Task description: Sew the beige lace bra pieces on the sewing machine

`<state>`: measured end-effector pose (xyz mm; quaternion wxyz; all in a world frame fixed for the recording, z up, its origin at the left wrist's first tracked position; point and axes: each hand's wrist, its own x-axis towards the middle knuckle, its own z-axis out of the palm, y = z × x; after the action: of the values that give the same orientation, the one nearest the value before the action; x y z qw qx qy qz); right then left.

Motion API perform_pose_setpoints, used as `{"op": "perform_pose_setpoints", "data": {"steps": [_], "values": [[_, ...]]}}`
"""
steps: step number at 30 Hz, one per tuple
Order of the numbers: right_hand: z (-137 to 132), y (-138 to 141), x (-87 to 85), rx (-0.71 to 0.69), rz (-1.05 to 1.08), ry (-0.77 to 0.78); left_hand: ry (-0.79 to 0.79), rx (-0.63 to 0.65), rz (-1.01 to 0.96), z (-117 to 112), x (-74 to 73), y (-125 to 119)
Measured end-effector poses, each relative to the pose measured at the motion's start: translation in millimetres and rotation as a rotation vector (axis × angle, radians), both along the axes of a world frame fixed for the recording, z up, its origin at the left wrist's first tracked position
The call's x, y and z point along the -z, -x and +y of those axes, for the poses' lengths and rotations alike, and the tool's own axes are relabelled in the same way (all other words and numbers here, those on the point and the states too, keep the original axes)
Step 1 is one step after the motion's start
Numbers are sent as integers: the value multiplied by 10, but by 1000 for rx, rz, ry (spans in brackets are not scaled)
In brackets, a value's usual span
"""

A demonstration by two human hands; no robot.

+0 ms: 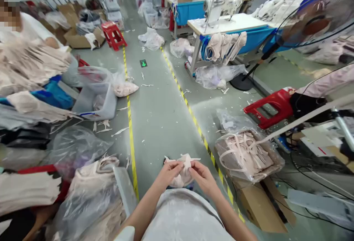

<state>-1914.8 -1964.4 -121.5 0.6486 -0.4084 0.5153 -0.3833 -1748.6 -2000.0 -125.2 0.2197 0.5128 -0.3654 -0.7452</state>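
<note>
Both my hands hold one small piece of pale pink fabric [186,163] in front of my lap. My left hand [169,172] pinches its left side with closed fingers. My right hand [203,176] grips the right side, fingers curled round it. The piece bunches below my fingers, and thin strips stick out at its top. A light grey cloth [182,215] covers my lap underneath.
A box of pink straps in plastic [249,156] sits to my right, a red stool [269,108] behind it. Bagged fabric piles [91,193] crowd my left. Another person [24,27] works far left. Yellow-striped floor lines [129,123] edge an aisle littered with scraps.
</note>
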Motion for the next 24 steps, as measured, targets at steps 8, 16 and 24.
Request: {"op": "perform_pose_setpoints", "data": {"steps": [8,16,24], "values": [[-1244,-221,75,204,-55,-92,34,-32,61,-1415,49,-98],[-2904,-44,412,109,-52,-71,-2,-92,11,-2993,228,21],[-5185,114,488,-240,-40,38,48,-338,-96,-4665,352,93]]}}
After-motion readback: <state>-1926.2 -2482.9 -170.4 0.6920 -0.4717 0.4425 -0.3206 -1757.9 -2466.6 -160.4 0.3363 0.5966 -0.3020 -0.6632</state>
